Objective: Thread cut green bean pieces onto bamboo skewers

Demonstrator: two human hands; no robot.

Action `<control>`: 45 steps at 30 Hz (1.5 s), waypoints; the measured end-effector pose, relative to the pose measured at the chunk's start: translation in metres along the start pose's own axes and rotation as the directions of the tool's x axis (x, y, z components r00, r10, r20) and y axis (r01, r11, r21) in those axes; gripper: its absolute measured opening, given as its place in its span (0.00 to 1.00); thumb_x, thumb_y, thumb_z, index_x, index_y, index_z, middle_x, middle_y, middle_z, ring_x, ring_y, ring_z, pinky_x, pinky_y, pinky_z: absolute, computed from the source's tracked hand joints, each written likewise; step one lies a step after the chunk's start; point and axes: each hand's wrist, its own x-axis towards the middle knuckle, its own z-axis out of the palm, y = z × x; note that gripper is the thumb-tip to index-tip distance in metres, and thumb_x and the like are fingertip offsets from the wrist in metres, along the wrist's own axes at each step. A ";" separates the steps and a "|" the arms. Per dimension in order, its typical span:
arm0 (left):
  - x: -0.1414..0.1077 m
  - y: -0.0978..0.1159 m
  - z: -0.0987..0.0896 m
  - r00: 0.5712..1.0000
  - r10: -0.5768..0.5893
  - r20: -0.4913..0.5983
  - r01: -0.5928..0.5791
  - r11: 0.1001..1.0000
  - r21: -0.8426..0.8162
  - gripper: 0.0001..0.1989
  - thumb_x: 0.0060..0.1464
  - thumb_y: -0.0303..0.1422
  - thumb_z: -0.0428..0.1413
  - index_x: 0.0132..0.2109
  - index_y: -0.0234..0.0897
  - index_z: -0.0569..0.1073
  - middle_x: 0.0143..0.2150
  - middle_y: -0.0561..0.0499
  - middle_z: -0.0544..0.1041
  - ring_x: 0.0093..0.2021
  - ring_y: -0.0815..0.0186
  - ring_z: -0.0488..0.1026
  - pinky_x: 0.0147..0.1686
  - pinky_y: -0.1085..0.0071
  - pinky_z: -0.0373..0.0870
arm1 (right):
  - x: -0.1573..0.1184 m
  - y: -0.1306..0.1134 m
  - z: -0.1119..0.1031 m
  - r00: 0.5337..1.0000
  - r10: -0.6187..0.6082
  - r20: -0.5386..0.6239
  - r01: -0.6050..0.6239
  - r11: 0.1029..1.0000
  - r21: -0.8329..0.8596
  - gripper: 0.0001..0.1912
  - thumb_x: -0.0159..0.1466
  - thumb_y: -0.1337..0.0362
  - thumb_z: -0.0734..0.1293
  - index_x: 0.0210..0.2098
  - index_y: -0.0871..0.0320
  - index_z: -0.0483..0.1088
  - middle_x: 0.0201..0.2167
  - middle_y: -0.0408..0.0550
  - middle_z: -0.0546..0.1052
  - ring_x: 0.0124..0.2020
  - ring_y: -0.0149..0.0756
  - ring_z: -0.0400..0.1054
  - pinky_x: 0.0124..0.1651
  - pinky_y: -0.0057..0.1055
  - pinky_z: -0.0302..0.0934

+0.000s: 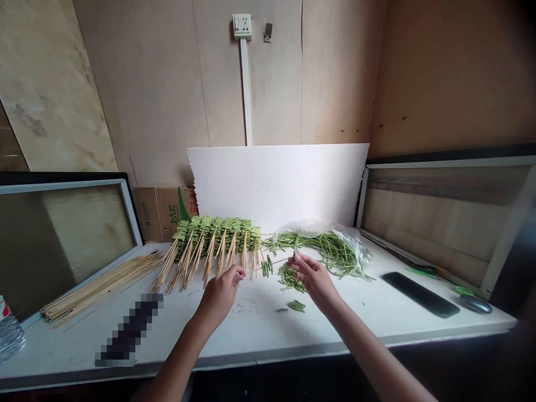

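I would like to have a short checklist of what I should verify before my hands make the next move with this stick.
1. Left hand holds one end of the stick: ok.
2. Green pieces sit on the stick: ok.
3. Right hand pinches a further piece at the other end: cannot tell, too small.
4. Loose cut pieces seem within easy reach: ok.
5. Spare sticks lie on the table: ok.
6. Phone lies apart from the cut pieces: ok.
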 end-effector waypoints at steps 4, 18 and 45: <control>-0.004 0.011 -0.003 0.990 0.089 -0.110 -0.090 0.996 -0.001 0.11 0.68 0.29 0.44 0.43 0.40 0.72 0.32 0.50 0.78 0.37 0.63 0.79 0.35 0.72 0.68 | -0.004 -0.004 0.003 0.999 0.004 0.033 -0.005 1.000 0.020 0.20 0.55 0.49 0.79 0.39 0.54 0.79 0.46 0.55 0.83 0.52 0.51 0.76 0.44 0.37 0.72; -0.006 0.017 -0.004 0.979 0.137 -0.150 -0.142 0.990 -0.021 0.12 0.67 0.29 0.46 0.42 0.38 0.75 0.30 0.51 0.77 0.33 0.65 0.77 0.36 0.72 0.71 | -0.008 -0.011 0.005 0.994 -0.003 0.111 -0.004 0.998 0.061 0.18 0.58 0.51 0.78 0.40 0.56 0.81 0.44 0.54 0.83 0.51 0.51 0.77 0.37 0.32 0.71; -0.009 0.010 -0.001 0.970 0.171 -0.170 -0.146 0.978 0.148 0.17 0.54 0.16 0.46 0.37 0.39 0.75 0.32 0.51 0.82 0.37 0.64 0.82 0.33 0.74 0.72 | -0.011 -0.003 0.004 0.996 -0.055 0.073 0.060 0.996 -0.069 0.16 0.56 0.50 0.78 0.35 0.55 0.81 0.39 0.55 0.85 0.46 0.52 0.79 0.32 0.33 0.66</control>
